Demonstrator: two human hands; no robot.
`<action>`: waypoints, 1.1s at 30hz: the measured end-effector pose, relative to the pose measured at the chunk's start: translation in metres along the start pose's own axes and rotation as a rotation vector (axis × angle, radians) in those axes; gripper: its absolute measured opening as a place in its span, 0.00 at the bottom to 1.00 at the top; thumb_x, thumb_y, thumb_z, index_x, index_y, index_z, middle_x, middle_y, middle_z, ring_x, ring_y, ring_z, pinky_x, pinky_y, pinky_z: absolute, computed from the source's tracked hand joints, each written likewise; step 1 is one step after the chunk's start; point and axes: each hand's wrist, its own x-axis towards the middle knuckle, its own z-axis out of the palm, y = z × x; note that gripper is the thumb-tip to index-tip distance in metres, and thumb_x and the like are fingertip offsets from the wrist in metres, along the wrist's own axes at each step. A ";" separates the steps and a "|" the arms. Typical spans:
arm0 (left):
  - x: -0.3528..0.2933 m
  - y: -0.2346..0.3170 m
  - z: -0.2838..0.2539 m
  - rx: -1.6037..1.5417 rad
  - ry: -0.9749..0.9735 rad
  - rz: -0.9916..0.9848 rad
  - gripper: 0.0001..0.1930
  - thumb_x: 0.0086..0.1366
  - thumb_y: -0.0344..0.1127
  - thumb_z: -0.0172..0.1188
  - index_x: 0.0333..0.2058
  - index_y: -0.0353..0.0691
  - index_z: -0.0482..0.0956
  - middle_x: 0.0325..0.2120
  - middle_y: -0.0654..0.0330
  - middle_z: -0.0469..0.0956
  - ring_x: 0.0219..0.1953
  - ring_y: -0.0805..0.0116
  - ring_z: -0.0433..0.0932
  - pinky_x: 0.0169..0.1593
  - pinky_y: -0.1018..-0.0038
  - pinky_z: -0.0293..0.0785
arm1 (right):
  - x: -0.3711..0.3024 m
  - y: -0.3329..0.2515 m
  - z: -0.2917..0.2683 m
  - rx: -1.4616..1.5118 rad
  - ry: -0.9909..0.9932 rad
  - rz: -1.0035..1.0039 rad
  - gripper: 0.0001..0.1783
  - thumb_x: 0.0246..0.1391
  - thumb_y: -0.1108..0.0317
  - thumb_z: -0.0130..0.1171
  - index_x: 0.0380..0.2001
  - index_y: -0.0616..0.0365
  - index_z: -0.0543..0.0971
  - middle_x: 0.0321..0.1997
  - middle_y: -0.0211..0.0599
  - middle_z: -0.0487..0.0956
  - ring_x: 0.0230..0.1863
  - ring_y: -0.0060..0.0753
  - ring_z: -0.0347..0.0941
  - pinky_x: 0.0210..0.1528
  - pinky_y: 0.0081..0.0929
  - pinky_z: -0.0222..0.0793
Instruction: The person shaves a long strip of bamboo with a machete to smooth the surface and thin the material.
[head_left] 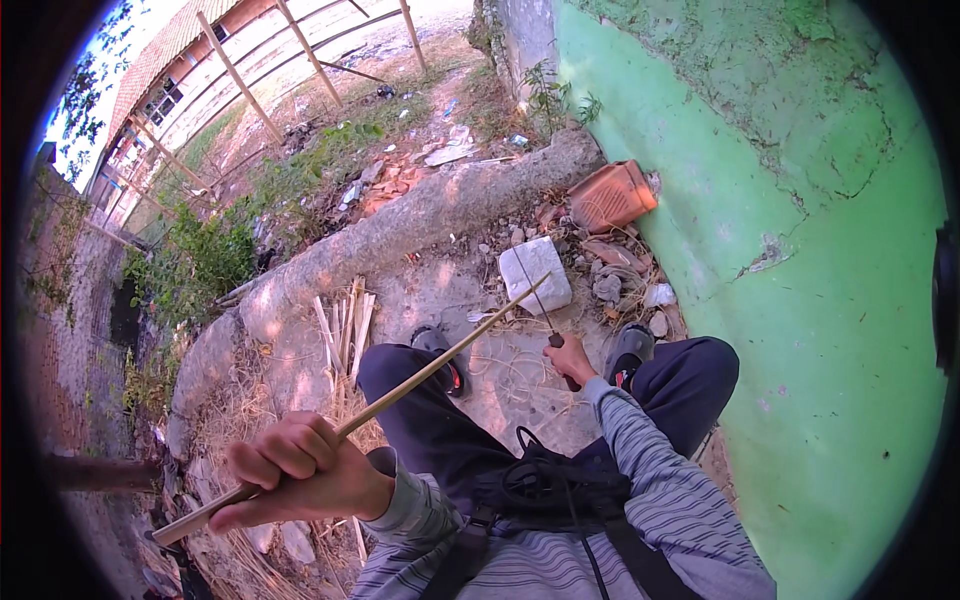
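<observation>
My left hand (pixel 305 470) is closed around a long, thin bamboo strip (pixel 420 376), which slants up and to the right from the fist. The strip's far tip reaches in front of a white block (pixel 552 258) on the ground. In my right hand (pixel 572 360) is the dark handle of a knife (pixel 531 282). Its narrow blade points away from me across the white block, near the strip's tip. Whether blade and strip touch I cannot tell. Split bamboo pieces (pixel 347 328) lie in a small pile left of my feet.
A green wall (pixel 830 320) rises close on my right. An orange clay block (pixel 613 195) and rubble (pixel 608 285) lie at its foot. Beyond my feet a low rounded concrete curb (pixel 400 228) curves leftward. Fibre shavings (pixel 240 400) cover the ground at left.
</observation>
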 end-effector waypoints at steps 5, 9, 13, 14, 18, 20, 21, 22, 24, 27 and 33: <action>0.003 -0.002 0.006 0.020 0.023 0.021 0.36 0.68 0.79 0.40 0.21 0.51 0.53 0.08 0.70 0.49 0.09 0.81 0.44 0.14 0.77 0.38 | -0.010 -0.005 0.008 0.093 -0.067 -0.002 0.12 0.53 0.66 0.67 0.23 0.61 0.78 0.15 0.32 0.74 0.12 0.26 0.69 0.15 0.30 0.64; 0.003 0.001 0.006 0.045 0.046 0.022 0.36 0.69 0.78 0.40 0.19 0.51 0.51 0.07 0.70 0.50 0.08 0.81 0.45 0.12 0.78 0.39 | -0.051 -0.050 0.019 0.040 -0.125 -0.251 0.12 0.52 0.67 0.69 0.24 0.60 0.77 0.16 0.28 0.73 0.16 0.23 0.68 0.20 0.29 0.64; 0.008 -0.003 0.016 -0.105 -0.236 -0.098 0.36 0.71 0.74 0.44 0.16 0.52 0.51 0.05 0.72 0.51 0.06 0.82 0.46 0.10 0.80 0.38 | -0.071 -0.084 0.002 -0.140 -0.179 -0.532 0.13 0.50 0.66 0.69 0.24 0.62 0.77 0.19 0.28 0.75 0.23 0.22 0.70 0.30 0.30 0.68; 0.010 -0.004 0.019 -0.148 -0.313 -0.107 0.37 0.72 0.73 0.42 0.14 0.51 0.51 0.05 0.71 0.53 0.06 0.81 0.48 0.10 0.80 0.40 | -0.073 -0.091 -0.002 -0.173 -0.215 -0.524 0.13 0.50 0.65 0.69 0.24 0.62 0.77 0.20 0.28 0.75 0.24 0.22 0.70 0.32 0.30 0.68; 0.010 -0.007 0.024 -0.283 -0.536 -0.129 0.39 0.75 0.70 0.39 0.12 0.47 0.53 0.06 0.68 0.55 0.04 0.77 0.53 0.10 0.79 0.43 | -0.059 -0.077 -0.012 -0.282 -0.168 -0.455 0.14 0.48 0.64 0.70 0.23 0.62 0.77 0.19 0.28 0.75 0.24 0.21 0.71 0.30 0.28 0.68; 0.008 -0.006 0.024 -0.303 -0.585 -0.129 0.39 0.76 0.69 0.39 0.11 0.46 0.54 0.06 0.67 0.55 0.04 0.76 0.54 0.10 0.78 0.43 | -0.049 -0.063 -0.012 -0.247 -0.132 -0.325 0.14 0.48 0.63 0.70 0.24 0.62 0.77 0.20 0.28 0.75 0.24 0.21 0.71 0.30 0.28 0.68; 0.007 -0.005 0.023 -0.295 -0.601 -0.125 0.39 0.76 0.68 0.39 0.11 0.46 0.55 0.07 0.67 0.55 0.05 0.76 0.54 0.10 0.78 0.43 | -0.047 -0.058 -0.012 -0.224 -0.127 -0.278 0.13 0.48 0.64 0.70 0.24 0.61 0.77 0.20 0.27 0.75 0.24 0.20 0.71 0.30 0.27 0.68; 0.007 -0.004 0.021 -0.289 -0.616 -0.121 0.39 0.77 0.67 0.39 0.11 0.45 0.56 0.07 0.67 0.55 0.05 0.75 0.55 0.10 0.78 0.44 | -0.045 -0.055 -0.011 -0.200 -0.121 -0.230 0.13 0.48 0.65 0.70 0.24 0.60 0.77 0.20 0.26 0.75 0.24 0.19 0.71 0.29 0.27 0.68; 0.004 -0.005 0.024 -0.280 -0.596 -0.113 0.39 0.77 0.67 0.39 0.11 0.45 0.57 0.07 0.66 0.56 0.05 0.75 0.56 0.10 0.78 0.45 | -0.048 -0.062 -0.005 -0.146 -0.138 -0.201 0.12 0.47 0.66 0.70 0.24 0.59 0.76 0.21 0.24 0.75 0.24 0.18 0.69 0.29 0.26 0.67; 0.007 -0.005 0.020 -0.314 -0.661 -0.129 0.39 0.77 0.66 0.40 0.11 0.43 0.59 0.07 0.65 0.56 0.05 0.74 0.57 0.11 0.78 0.46 | -0.070 -0.073 -0.002 -0.090 -0.242 -0.292 0.12 0.47 0.68 0.69 0.23 0.57 0.74 0.21 0.22 0.72 0.25 0.16 0.66 0.29 0.24 0.65; 0.008 -0.007 0.019 -0.307 -0.640 -0.119 0.40 0.77 0.67 0.40 0.11 0.44 0.57 0.07 0.66 0.56 0.05 0.75 0.56 0.10 0.78 0.45 | -0.056 -0.073 -0.009 -0.163 -0.326 -0.489 0.14 0.46 0.69 0.70 0.22 0.56 0.72 0.20 0.20 0.69 0.24 0.15 0.63 0.28 0.24 0.62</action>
